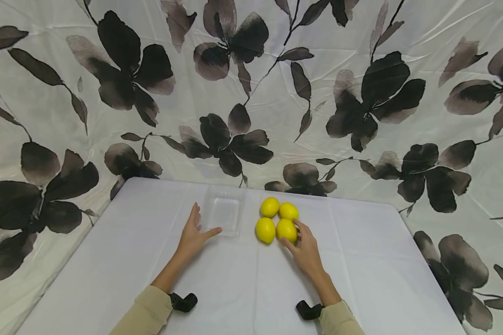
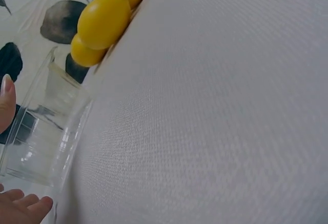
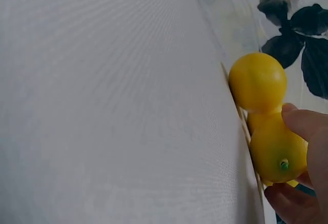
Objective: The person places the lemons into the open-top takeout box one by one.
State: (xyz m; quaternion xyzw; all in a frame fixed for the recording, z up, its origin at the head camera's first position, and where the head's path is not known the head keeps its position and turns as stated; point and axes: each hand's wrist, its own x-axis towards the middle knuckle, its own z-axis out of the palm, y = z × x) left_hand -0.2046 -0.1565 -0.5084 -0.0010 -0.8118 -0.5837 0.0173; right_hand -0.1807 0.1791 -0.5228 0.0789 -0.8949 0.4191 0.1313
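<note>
Several yellow lemons [image 1: 265,230] sit in a close cluster on the white-covered table. My right hand [image 1: 306,247] holds the near-right lemon [image 1: 286,230], thumb on one side and fingers on the other. The right wrist view shows this lemon [image 3: 279,149] with its green stem end facing the camera. Left of the cluster stands a clear plastic container [image 1: 224,214], its hollow facing up. My left hand [image 1: 194,237] is spread around the container's near-left corner, thumb apart from the fingers. Whether it touches the container's wall I cannot tell.
The white tablecloth [image 1: 234,288] covers the table, whose far edge lies just behind the container and lemons. Behind it hangs a white cloth [image 1: 293,107] printed with dark flowers. A black wrist device [image 1: 184,302] sits at each sleeve.
</note>
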